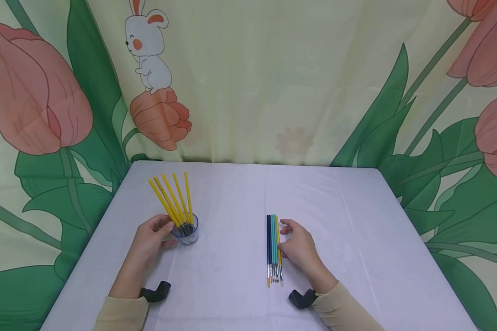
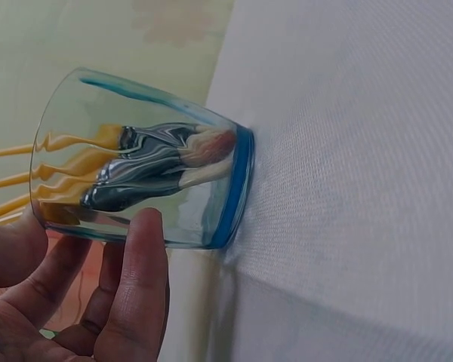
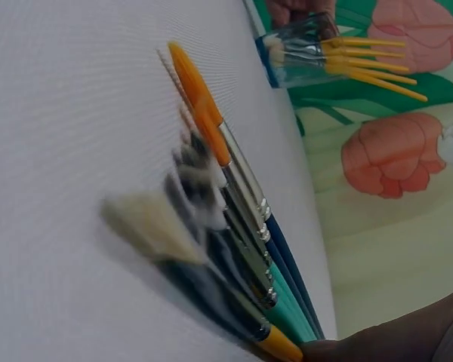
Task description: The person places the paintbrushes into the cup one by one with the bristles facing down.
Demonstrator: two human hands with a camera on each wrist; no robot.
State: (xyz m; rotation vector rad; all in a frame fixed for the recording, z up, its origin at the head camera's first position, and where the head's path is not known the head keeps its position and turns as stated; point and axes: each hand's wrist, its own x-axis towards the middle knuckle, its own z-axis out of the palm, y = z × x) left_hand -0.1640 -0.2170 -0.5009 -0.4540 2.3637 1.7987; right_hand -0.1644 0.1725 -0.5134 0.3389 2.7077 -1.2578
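Five yellow brushes [image 1: 189, 197] already stood bristles down in the glass [image 1: 189, 239], which the left hand [image 1: 150, 236] gripped by its side. One more yellow brush [image 1: 278, 230] lay on the table [image 1: 232, 280], apart from the glass, as did the teal brushes [image 1: 274, 239] and dark blue brushes [image 1: 268, 239] beside it. The right hand [image 1: 300, 246] touched that yellow one; whether it pinched it, I couldn't tell.
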